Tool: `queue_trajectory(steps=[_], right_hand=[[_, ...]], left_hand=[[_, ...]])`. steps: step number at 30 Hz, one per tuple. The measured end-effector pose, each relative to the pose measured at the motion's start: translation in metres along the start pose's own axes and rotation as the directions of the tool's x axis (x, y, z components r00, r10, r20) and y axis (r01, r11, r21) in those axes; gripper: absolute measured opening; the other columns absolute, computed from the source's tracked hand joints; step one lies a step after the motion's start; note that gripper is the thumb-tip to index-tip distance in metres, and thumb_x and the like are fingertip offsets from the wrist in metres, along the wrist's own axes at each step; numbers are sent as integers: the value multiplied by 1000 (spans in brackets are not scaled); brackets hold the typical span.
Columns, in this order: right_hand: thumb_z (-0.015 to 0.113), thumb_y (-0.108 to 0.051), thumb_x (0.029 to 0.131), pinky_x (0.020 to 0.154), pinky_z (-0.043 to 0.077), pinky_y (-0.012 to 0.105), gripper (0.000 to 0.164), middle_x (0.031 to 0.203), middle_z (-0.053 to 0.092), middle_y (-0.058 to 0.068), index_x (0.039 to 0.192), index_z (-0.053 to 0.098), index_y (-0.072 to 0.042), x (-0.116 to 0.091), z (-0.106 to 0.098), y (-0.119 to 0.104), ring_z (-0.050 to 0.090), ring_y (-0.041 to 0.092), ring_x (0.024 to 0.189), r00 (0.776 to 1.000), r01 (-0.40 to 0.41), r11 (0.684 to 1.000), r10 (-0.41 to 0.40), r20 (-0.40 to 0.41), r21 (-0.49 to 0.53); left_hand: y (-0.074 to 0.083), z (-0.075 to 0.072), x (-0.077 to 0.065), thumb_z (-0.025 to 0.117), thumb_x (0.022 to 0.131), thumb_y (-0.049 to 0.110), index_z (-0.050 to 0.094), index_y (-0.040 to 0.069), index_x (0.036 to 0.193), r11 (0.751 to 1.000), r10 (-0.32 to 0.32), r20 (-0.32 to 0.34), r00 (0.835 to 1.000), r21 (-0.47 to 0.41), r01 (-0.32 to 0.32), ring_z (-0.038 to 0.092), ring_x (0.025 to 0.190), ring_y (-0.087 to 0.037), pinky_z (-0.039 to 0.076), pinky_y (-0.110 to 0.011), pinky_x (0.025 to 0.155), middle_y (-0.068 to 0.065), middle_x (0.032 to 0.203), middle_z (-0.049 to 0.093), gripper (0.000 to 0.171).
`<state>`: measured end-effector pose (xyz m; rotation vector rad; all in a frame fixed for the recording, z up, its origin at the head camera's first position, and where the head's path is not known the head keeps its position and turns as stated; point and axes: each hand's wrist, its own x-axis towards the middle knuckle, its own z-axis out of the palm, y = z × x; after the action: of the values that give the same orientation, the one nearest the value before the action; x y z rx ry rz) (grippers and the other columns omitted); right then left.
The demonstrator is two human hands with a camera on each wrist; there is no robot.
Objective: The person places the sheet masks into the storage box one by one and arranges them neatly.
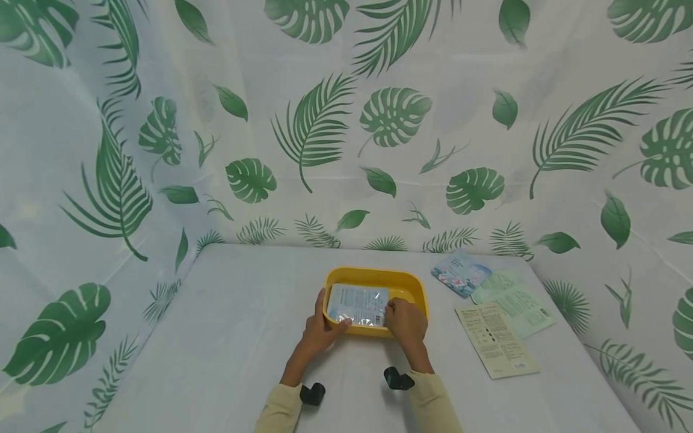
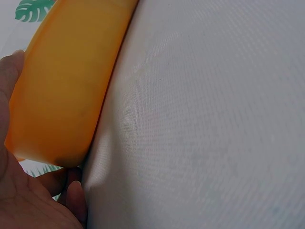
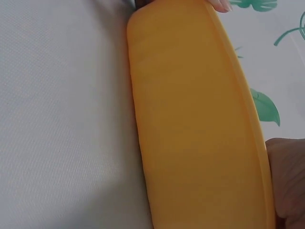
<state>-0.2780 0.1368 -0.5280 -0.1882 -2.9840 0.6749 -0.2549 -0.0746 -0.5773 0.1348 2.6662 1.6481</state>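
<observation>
A yellow plastic tray sits on the white table in the head view. Inside it, toward the left, lies a shiny flat sachet, pale blue and white with small print and a barcode. My left hand grips the tray's front left corner, thumb over the front rim and fingers along the left wall. Reaching over the front right wall, my right hand has curled fingers that pinch the sachet's right edge. In the right wrist view the tray's outer wall hides most of the right hand.
Right of the tray lie a blue floral sachet, a light green sachet and a cream sachet with printed text, the green one overlapping the others. Leaf-patterned cloth rises behind and beside the table.
</observation>
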Motion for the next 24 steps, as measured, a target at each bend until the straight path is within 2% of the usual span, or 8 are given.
queue_trajectory(steps=[7,24], right_hand=[[66,-24,92,61,40,30,27,69,61,4,108,72,-3,0,1,-1,52,20,63,1000,-12,1000,12,6,-8],[65,-25,93,59,40,31,26,63,57,3,104,70,-2,-2,6,-2,50,20,60,999,9,999,-12,-52,-42]], left_hand=[[2,-1,0,71,84,49,5,18,158,1000,-1,1,1000,4,1,44,134,-42,34,-60,109,-26,150,39,103],[-1,1,2,71,85,48,5,18,157,1000,9,-6,1000,6,-9,47,131,-41,36,-59,108,-25,149,41,102]])
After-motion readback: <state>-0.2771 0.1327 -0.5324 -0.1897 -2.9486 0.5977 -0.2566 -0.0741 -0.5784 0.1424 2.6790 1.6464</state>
